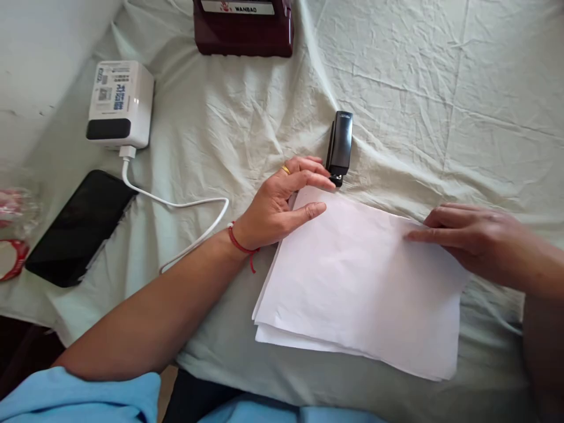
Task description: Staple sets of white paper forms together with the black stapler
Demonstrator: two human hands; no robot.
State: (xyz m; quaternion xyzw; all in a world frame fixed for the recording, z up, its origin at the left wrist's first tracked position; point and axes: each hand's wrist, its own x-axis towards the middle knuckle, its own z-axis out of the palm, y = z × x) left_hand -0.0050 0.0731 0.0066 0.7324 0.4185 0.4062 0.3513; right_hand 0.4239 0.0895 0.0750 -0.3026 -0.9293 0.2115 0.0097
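Note:
A stack of white paper sheets (356,282) lies slightly askew in front of me, its lower edges not lined up. At its upper left corner is my left hand (291,202), fingers stretched and thumb apart over the paper. Its fingertips reach the near end of a black stapler (342,141), which lies just beyond the paper; whether they touch it I cannot tell. My right hand (476,238) rests at the upper right edge of the stack, index finger laid out on the top sheet, other fingers bent and thumb hidden.
A white box-shaped device (118,103) with a white cable (194,204) stands at the left. Near it lie a black phone (83,226) and a red ring-shaped roll (15,258). A dark red case (244,35) sits at the back. Wrinkled pale green cloth (396,106) covers the surface.

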